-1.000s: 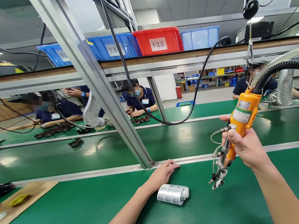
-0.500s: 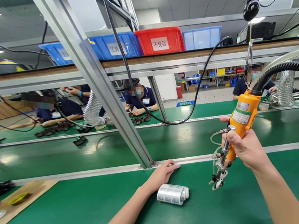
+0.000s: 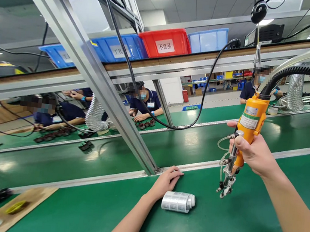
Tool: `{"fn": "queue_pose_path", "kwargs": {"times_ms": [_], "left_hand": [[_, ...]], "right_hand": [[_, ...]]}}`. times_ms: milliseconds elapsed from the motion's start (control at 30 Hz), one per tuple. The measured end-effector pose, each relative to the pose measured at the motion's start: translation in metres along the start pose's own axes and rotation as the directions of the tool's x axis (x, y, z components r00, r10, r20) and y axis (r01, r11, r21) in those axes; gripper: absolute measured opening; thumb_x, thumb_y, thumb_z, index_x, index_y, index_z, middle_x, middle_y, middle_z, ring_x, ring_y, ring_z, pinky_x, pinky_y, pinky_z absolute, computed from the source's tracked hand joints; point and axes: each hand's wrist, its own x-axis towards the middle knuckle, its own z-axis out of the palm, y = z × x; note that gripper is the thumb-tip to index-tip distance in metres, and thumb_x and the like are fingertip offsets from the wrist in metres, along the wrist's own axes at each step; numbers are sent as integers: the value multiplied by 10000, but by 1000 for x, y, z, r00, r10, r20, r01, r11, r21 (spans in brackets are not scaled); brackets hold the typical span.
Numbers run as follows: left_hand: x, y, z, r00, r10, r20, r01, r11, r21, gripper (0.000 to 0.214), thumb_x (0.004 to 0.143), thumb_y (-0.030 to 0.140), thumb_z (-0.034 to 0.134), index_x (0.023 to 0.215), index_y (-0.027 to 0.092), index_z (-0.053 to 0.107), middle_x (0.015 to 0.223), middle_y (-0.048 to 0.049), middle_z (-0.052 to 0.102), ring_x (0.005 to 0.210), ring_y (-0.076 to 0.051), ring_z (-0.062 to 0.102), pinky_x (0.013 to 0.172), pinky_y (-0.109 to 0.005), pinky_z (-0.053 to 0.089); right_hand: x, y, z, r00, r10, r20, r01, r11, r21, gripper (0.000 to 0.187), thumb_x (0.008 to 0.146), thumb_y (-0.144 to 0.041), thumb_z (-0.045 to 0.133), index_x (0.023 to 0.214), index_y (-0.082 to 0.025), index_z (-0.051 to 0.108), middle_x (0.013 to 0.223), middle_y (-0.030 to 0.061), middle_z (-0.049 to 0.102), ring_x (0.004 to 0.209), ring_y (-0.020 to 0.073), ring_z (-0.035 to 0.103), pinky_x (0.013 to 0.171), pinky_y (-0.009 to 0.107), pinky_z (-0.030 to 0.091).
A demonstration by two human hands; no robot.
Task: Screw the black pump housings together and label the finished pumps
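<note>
My right hand (image 3: 253, 152) grips an orange electric screwdriver (image 3: 249, 124) that hangs upright from a black hose, its metal tip (image 3: 225, 186) a little above the green mat. My left hand (image 3: 165, 182) rests flat on the green bench (image 3: 214, 228), fingers stretched toward the aluminium rail. A roll of silver labels (image 3: 178, 201) lies on its side right beside that hand, touching or nearly touching it. The screwdriver tip hangs to the right of the roll.
A slanted aluminium post (image 3: 92, 70) meets the rail near my left hand. A green conveyor (image 3: 197, 140) runs behind it, with other people seated at the far side. A wooden board with black parts (image 3: 5, 208) lies at the lower left. Red and blue bins (image 3: 164, 42) sit on the shelf above.
Almost nothing has moved. A dark part on the conveyor has drifted to the right, and my view has shifted slightly.
</note>
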Motion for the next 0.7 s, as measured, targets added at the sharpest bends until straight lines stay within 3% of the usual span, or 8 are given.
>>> {"fn": "queue_pose_path", "kwargs": {"times_ms": [567, 700], "left_hand": [[0, 2, -3, 1000, -2, -17, 1, 999, -43, 266, 1054, 234, 493, 1038, 230, 758, 1101, -95, 689, 1001, -237, 695, 929, -371, 585], [0, 2, -2, 1000, -5, -22, 4, 999, -43, 265, 1053, 224, 489, 1102, 232, 750, 1119, -101, 694, 1012, -242, 695, 936, -378, 582]], "right_hand": [[0, -1, 0, 1000, 12, 18, -13, 1000, 18, 769, 799, -663, 825, 1388, -237, 571, 754, -4, 600, 640, 169, 560, 616, 304, 496], [0, -1, 0, 1000, 26, 15, -27, 999, 18, 780, 786, -677, 830, 1384, -244, 580, 755, -2, 605, 644, 169, 560, 619, 305, 492]]}}
